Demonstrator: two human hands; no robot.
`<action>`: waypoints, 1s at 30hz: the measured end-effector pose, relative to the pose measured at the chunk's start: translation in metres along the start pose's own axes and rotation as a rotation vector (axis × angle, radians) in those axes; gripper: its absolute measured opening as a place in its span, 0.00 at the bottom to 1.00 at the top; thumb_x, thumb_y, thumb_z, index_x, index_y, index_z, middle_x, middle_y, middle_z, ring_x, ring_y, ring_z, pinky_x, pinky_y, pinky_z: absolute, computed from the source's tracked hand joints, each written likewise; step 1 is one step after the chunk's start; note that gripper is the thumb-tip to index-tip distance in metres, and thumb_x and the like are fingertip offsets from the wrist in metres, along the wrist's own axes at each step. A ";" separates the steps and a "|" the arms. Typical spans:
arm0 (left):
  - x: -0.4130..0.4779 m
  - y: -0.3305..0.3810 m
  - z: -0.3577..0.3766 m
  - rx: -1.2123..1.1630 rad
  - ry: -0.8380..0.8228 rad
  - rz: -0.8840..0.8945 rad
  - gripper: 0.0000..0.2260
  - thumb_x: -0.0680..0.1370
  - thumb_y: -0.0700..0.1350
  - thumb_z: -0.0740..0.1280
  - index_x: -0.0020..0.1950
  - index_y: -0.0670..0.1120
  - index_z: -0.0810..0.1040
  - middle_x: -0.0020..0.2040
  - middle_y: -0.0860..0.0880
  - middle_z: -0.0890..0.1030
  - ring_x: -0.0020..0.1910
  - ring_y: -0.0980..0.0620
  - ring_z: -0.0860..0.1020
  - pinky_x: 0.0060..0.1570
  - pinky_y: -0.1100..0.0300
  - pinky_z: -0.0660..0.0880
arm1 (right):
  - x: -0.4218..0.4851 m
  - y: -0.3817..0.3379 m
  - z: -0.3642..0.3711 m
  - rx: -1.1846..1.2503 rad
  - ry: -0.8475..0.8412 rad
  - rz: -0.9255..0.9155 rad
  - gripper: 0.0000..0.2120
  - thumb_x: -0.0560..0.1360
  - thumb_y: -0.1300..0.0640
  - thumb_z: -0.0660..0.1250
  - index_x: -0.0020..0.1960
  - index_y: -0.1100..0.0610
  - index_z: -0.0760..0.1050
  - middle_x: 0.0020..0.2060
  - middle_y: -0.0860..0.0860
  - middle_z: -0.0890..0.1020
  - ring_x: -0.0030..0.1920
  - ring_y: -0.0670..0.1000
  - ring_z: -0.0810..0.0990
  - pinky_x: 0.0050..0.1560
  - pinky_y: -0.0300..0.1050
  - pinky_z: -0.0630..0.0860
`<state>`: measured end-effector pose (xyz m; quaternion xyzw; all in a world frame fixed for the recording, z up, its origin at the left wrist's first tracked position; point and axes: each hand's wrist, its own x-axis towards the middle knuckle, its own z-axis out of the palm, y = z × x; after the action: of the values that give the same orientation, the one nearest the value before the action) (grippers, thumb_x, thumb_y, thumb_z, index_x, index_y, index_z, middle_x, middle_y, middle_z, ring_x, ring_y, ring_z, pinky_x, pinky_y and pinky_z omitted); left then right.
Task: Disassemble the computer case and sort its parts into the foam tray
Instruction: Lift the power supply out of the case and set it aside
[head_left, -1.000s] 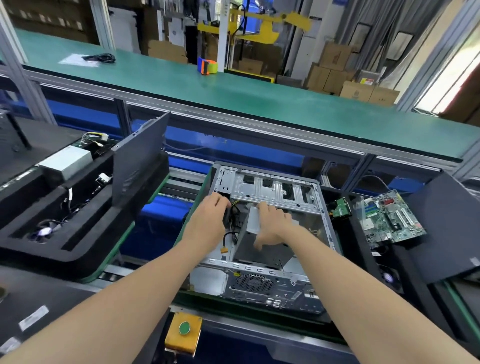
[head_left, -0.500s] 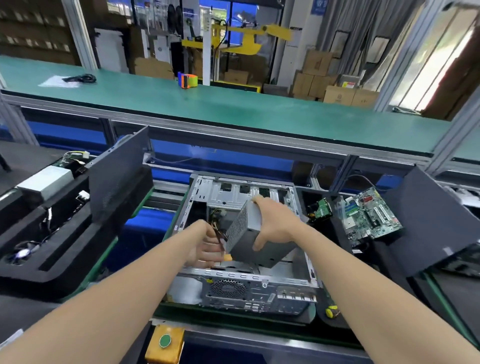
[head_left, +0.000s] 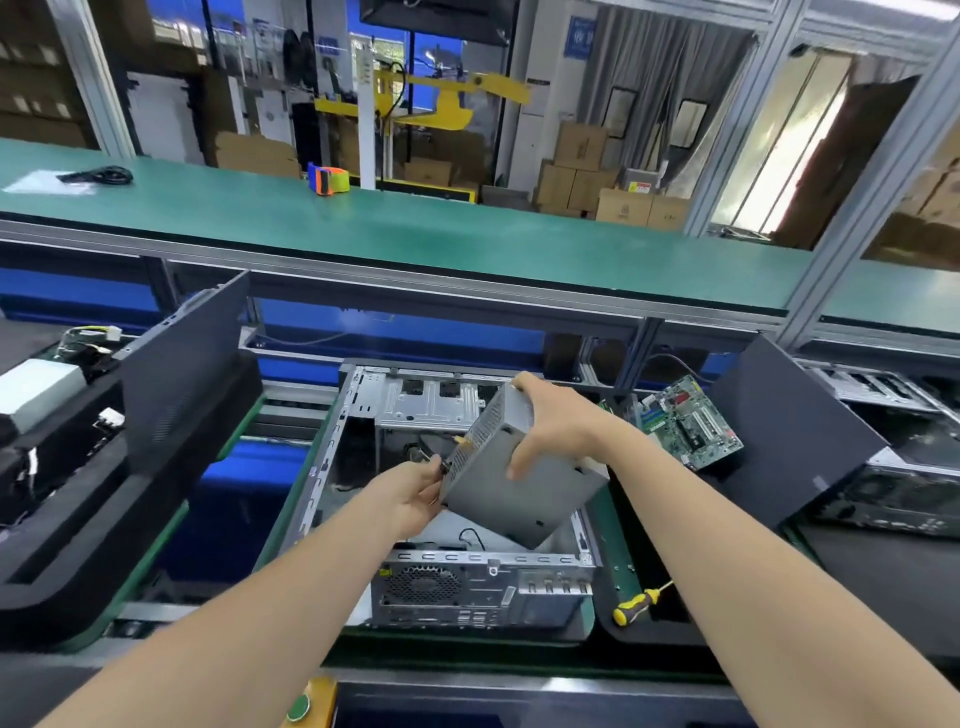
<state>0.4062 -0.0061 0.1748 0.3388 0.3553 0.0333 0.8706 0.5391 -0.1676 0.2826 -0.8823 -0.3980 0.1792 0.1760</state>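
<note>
Grey metal PSU (head_left: 524, 499), one end perforated, plain sides w/ small holes, sits tilted in the air over the open computer case (head_left: 483, 582). The right hand (head_left: 556, 421) clamps its top edge from above; the left hand (head_left: 410, 493) curls round the lower perforated corner.

Hands: two, the left hand (head_left: 410, 499) and the right hand (head_left: 561, 426). Grey metal boxes: two, the held box (head_left: 519, 483) and the left-tray box (head_left: 36, 389). Computer cases in plain sight: two, the centre case (head_left: 483, 582) and the right case (head_left: 893, 499). One circuit board (head_left: 685, 423). One screwdriver (head_left: 636, 605).
</note>
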 end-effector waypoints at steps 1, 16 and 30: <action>0.000 -0.002 0.001 0.022 0.003 -0.002 0.07 0.85 0.41 0.62 0.50 0.41 0.76 0.46 0.44 0.81 0.42 0.48 0.79 0.41 0.55 0.75 | -0.002 0.001 0.000 0.020 -0.017 0.019 0.61 0.55 0.43 0.86 0.80 0.49 0.58 0.73 0.47 0.71 0.67 0.53 0.72 0.58 0.49 0.71; -0.013 0.004 -0.010 0.199 -0.149 0.304 0.11 0.78 0.26 0.62 0.48 0.42 0.73 0.52 0.36 0.85 0.37 0.50 0.83 0.49 0.52 0.79 | -0.016 0.004 0.000 -0.013 -0.059 0.039 0.63 0.55 0.45 0.86 0.83 0.46 0.57 0.80 0.46 0.66 0.77 0.54 0.67 0.66 0.48 0.67; -0.050 0.053 0.065 0.576 -0.200 0.769 0.10 0.86 0.46 0.59 0.54 0.48 0.80 0.46 0.47 0.88 0.50 0.51 0.86 0.52 0.53 0.78 | -0.035 0.014 -0.026 0.145 0.094 0.043 0.50 0.55 0.50 0.86 0.70 0.37 0.65 0.64 0.40 0.75 0.64 0.51 0.74 0.51 0.49 0.76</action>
<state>0.4207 -0.0170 0.2710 0.6739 0.1139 0.2199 0.6961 0.5384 -0.2072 0.3056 -0.8831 -0.3560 0.1697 0.2542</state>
